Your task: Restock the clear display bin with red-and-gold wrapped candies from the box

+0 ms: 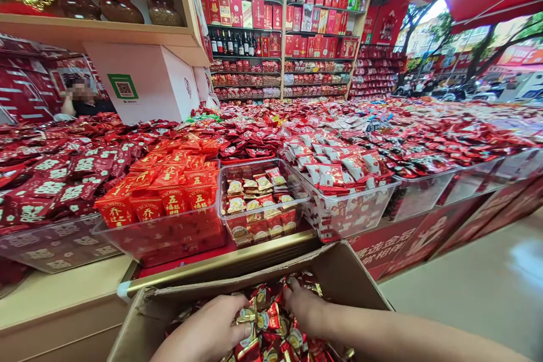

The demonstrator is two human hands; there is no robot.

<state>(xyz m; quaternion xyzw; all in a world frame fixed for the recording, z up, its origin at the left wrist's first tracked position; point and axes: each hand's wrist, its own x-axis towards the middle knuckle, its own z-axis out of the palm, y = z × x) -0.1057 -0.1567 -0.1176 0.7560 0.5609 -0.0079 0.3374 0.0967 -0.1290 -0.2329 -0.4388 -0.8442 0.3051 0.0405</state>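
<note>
An open cardboard box (369, 288) stands before me, with many small red and gold wrapped candies (271, 319) inside. My left hand (216, 319) reaches in from the lower left; its thumb and forefinger curve around candies at the top of the pile. From the right comes my right hand (303, 302), its fingers pushed down among the candies and mostly hidden. Just beyond the box is a clear plastic bin (263, 216), partly filled with similar candies in rows.
A bin of orange-red packets (169, 189) is to the left of the candy bin, and a bin of white and red packets (343, 167) to its right. A gold-edged counter (237, 263) borders the box. Shelves (283, 39) with bottles line the back; a person (85, 99) is at far left.
</note>
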